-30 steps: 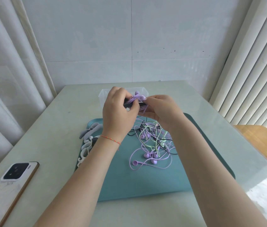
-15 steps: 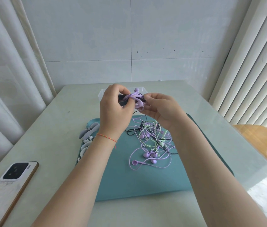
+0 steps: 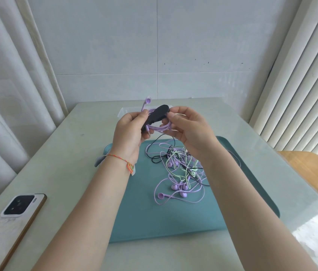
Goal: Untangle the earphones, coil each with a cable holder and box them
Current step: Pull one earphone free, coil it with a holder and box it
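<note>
Head view shows both hands raised above the pale glossy surface [image 3: 60,169], working one coiled lilac earphone cable [image 3: 159,128] into a black oblong cable holder [image 3: 155,116]. The left hand [image 3: 129,133] grips the lower end of the holder and the coil beneath it, fingers curled round them, while the right hand [image 3: 188,127] pinches the holder's upper end between thumb and forefinger, so neither grip is spread. One lilac earbud [image 3: 148,100] pokes up above the left hand, and the metal plug end hangs just below the holder. Behind the hands sits a clear plastic box [image 3: 122,111], mostly hidden. On the teal rectangular tray [image 3: 173,222] lies a tangle of lilac, pale green and black earphones [image 3: 181,173], untouched, so most of the job seems to remain. Pale grey spare cable holders [image 3: 99,160] peep out at the tray's left edge behind the left wrist. A phone with a marbled white back [image 3: 13,218] rests near the surface's left edge, well apart from the work. The cable looks light, thin and springy; a coil like this would probably loosen if the pinch eased, so it is best held across all the loops at once, near the holder. The holder appears soft and bendable, likely a rubbery material that takes a firm squeeze. The buds and plug are small and hard, and tugging on them could strain the thin wire, so the cable itself is the safer place to hold.
</note>
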Demonstrator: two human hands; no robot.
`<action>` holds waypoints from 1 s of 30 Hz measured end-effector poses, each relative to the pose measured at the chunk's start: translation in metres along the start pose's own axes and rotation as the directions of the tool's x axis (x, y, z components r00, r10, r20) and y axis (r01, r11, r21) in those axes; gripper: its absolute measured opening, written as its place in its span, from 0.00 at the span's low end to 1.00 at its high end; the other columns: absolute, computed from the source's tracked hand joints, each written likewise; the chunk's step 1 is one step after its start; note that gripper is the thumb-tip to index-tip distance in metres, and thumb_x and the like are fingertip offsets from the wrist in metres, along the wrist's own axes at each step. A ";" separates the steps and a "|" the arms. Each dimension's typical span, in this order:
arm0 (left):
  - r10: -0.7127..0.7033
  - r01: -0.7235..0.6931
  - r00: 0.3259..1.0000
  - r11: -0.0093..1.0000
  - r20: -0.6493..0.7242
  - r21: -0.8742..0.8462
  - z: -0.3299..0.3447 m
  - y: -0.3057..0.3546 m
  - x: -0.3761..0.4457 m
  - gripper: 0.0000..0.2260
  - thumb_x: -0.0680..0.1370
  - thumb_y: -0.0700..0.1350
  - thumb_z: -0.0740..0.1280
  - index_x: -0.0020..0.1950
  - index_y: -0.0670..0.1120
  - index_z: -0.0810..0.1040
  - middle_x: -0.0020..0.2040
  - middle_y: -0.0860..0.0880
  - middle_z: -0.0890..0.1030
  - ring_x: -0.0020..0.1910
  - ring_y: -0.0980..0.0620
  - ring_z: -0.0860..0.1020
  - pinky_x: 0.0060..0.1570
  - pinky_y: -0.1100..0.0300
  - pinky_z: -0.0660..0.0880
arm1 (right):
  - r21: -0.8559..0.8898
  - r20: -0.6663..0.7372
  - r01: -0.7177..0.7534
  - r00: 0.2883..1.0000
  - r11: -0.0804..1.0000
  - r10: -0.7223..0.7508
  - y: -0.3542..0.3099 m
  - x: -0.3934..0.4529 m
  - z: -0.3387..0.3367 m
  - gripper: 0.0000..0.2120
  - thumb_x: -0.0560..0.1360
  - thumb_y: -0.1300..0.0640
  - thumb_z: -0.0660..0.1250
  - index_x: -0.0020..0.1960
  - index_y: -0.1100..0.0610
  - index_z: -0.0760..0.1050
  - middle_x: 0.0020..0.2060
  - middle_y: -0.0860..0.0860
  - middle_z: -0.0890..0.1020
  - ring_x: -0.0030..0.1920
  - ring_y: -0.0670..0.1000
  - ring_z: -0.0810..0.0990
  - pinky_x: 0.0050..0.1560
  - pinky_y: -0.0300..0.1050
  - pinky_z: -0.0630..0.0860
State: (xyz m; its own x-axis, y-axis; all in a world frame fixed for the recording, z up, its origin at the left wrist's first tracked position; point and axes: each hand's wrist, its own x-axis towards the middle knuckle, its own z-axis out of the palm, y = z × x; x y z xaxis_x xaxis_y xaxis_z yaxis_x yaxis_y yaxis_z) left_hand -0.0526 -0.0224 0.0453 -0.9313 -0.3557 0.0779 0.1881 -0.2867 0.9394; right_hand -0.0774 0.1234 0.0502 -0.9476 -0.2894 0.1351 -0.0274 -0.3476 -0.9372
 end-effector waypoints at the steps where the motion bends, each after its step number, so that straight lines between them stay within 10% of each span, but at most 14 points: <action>1: 0.009 -0.009 1.000 0.999 0.001 0.051 -0.002 -0.001 0.001 0.07 0.80 0.43 0.66 0.42 0.43 0.75 0.35 0.44 0.75 0.25 0.53 0.72 0.25 0.64 0.68 | -0.039 -0.008 0.011 1.000 0.999 -0.011 0.000 0.000 0.000 0.04 0.76 0.66 0.66 0.51 0.62 0.73 0.37 0.56 0.82 0.37 0.52 0.80 0.44 0.45 0.81; 8: 0.075 -0.074 0.997 0.933 0.010 0.353 -0.006 -0.008 0.005 0.10 0.80 0.48 0.64 0.46 0.42 0.75 0.35 0.48 0.74 0.33 0.53 0.73 0.24 0.62 0.73 | -0.149 -0.035 0.035 0.999 0.988 -0.041 0.001 -0.001 0.002 0.08 0.74 0.67 0.70 0.43 0.61 0.71 0.35 0.58 0.82 0.33 0.52 0.82 0.37 0.44 0.79; 20: 0.118 -0.106 0.992 0.968 -0.038 0.228 -0.008 -0.012 0.009 0.06 0.78 0.47 0.68 0.48 0.45 0.75 0.43 0.45 0.81 0.31 0.51 0.80 0.43 0.51 0.77 | -0.248 0.003 -0.047 0.999 0.968 0.049 0.006 -0.001 0.008 0.03 0.74 0.64 0.69 0.45 0.64 0.77 0.37 0.60 0.81 0.35 0.55 0.80 0.45 0.46 0.82; 30: 0.074 -0.231 0.943 0.846 0.324 0.480 -0.014 0.022 0.011 0.03 0.76 0.42 0.71 0.42 0.47 0.79 0.34 0.52 0.81 0.28 0.55 0.78 0.33 0.64 0.74 | -0.319 0.093 -0.093 0.987 0.943 0.129 -0.022 0.005 -0.009 0.07 0.76 0.66 0.67 0.54 0.65 0.77 0.44 0.58 0.82 0.37 0.51 0.83 0.42 0.41 0.80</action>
State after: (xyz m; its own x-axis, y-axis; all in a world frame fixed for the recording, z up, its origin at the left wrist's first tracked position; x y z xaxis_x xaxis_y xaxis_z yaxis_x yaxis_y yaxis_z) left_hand -0.0545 -0.0445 0.0619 -0.9655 -0.0689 0.2513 0.2249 0.2670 0.9371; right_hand -0.0840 0.1379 0.0685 -0.9095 -0.4136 0.0425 -0.0390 -0.0168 -0.9991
